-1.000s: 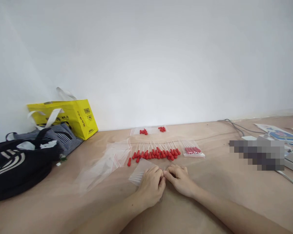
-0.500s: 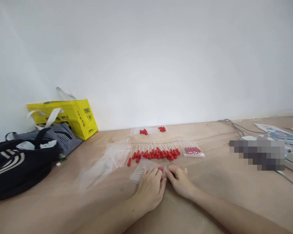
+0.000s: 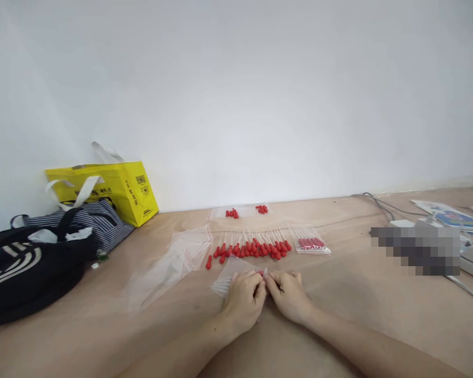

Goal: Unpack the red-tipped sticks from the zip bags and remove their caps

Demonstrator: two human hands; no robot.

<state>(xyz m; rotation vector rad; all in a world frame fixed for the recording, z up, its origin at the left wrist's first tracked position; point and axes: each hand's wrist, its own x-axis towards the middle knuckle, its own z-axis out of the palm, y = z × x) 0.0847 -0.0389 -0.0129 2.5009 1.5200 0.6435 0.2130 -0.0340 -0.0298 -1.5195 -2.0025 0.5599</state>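
Note:
A clear zip bag (image 3: pixel 222 279) with thin, pale-stemmed droppers inside lies flat in front of me. My left hand (image 3: pixel 243 295) covers its middle, fingers closed on the bag near its opening. My right hand (image 3: pixel 288 294) pinches the opening's edge from the other side, its fingertips close to the left ones. A bit of red bulb shows between the hands. Just beyond is a row of red-bulbed droppers (image 3: pixel 256 248), bulbs toward me. To its right rests a filled zip bag (image 3: pixel 310 243) of the same droppers.
Several flat clear bags (image 3: pixel 169 265) are fanned out at left. Against the wall lies another bag (image 3: pixel 246 211) with red bulbs at both ends. A yellow bag (image 3: pixel 136 191), a striped bag (image 3: pixel 110 226) and a black bag (image 3: pixel 35 273) stand far left. Cables (image 3: pixel 378 202) and papers (image 3: pixel 453 215) lie right.
My left hand's thumb and fingers have drawn in along the bag's opening, and both hands sit closer together. The bag has shifted very slightly right.

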